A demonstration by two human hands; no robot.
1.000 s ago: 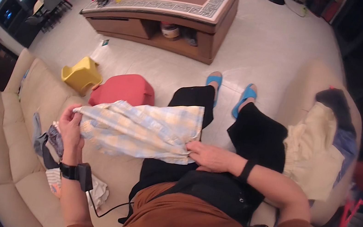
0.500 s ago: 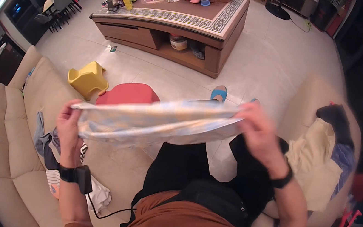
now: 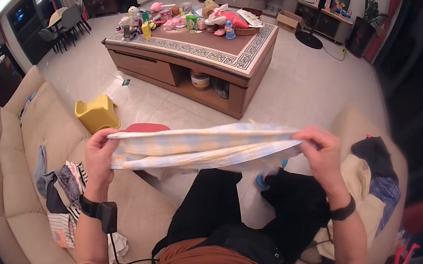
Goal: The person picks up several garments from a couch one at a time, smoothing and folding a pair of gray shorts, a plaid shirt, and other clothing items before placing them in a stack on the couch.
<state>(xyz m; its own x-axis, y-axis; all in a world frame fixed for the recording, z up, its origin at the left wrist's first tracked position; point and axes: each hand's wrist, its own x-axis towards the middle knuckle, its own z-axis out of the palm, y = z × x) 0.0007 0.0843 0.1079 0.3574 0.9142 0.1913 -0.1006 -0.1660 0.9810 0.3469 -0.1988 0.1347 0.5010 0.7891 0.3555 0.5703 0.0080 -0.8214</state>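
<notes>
A pale checked cloth (image 3: pixel 199 144) in white, yellow and light blue stretches between my hands in front of my lap, gathered into long folds. Its exact kind does not show. My left hand (image 3: pixel 100 157) pinches the left end between thumb and fingers. At the other end, slightly higher, my right hand (image 3: pixel 322 153) grips the edge with its fingers closed. The cloth hangs in the air and hides part of the red stool (image 3: pixel 150 127) behind it.
Several folded clothes (image 3: pixel 66 187) lie on the beige sofa (image 3: pixel 7 163) to my left. On my right is a cream garment (image 3: pixel 352 189) beside dark and blue ones. A yellow stool (image 3: pixel 98 113) stands ahead, and a cluttered coffee table (image 3: pixel 198 73) is farther off.
My view has tilted up, so more of the far room shows. The cloth stays held at both ends, now sharper and a little farther right in the picture.
</notes>
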